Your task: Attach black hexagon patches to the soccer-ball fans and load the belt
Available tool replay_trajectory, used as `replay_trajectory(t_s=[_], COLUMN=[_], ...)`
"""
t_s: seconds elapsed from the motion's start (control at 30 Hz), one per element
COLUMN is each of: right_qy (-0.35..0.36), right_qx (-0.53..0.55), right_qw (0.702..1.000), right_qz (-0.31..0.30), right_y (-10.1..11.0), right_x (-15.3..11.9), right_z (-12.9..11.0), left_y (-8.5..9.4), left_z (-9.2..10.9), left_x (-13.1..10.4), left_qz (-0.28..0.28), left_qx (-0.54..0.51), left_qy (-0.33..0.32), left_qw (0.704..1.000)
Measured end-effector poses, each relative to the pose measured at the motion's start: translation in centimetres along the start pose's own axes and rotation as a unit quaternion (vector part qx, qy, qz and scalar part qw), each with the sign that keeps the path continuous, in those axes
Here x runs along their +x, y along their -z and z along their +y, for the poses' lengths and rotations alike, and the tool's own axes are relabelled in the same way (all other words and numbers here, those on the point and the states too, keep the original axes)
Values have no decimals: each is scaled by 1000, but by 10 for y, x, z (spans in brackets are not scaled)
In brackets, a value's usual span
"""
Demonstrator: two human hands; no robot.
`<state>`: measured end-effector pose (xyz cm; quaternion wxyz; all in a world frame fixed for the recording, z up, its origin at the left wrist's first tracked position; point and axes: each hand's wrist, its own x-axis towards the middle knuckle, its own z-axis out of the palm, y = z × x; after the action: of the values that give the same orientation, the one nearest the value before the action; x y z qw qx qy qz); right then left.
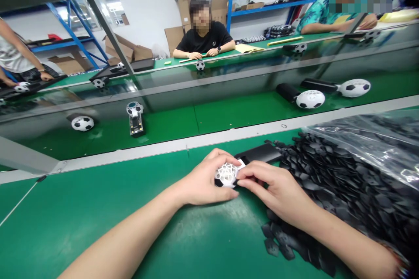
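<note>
A white lattice-topped ball piece point(226, 175) with black patches rests on the green table, joined or next to a flat black part point(262, 153). My left hand point(204, 178) is wrapped round its left side, thumb in front and fingers behind. At the ball's right edge, my right hand point(273, 185) has thumb and forefinger pinched together against it; a small dark thing shows at the fingertips, too hidden to make out. Just right of my right hand lies a big heap of black flat pieces point(327, 174).
Clear plastic point(386, 148) covers part of the heap. Beyond a metal rail point(157, 145), a green conveyor point(209, 117) carries several football-patterned items point(310, 99). A person in black point(204, 41) sits opposite; others are at both sides. A metal post point(29, 157) stands left.
</note>
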<state>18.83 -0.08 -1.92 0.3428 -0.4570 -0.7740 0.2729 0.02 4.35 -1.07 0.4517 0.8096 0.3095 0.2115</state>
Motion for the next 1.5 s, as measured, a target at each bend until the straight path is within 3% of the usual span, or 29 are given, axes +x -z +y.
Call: replay_trajectory(t_s=[0.13, 0.33, 0.67, 1.03, 1.3, 1.5], right_qy=[-36, -35, 71, 146, 143, 96], right_qx=[14, -10, -60, -128, -143, -124], right_qw=[999, 999, 994, 981, 978, 984], right_qz=[12, 4, -62, 30, 47, 89], right_y=[-4, -4, -4, -2, -6, -1], right_x=[0, -1, -10, -11, -8, -8], right_z=[0, -1, 3, 29, 28, 18], left_y=[-6, -13, -9, -8, -10, -9], left_z=[2, -1, -5, -8, -8, -8], left_x=[1, 0, 1, 2, 2, 2], left_qz=[42, 65, 59, 57, 72, 63], left_qx=[14, 21, 2, -6, -6, -5], left_qy=[9, -13, -24, -16, -25, -26], left_qw=[999, 998, 998, 998, 997, 998])
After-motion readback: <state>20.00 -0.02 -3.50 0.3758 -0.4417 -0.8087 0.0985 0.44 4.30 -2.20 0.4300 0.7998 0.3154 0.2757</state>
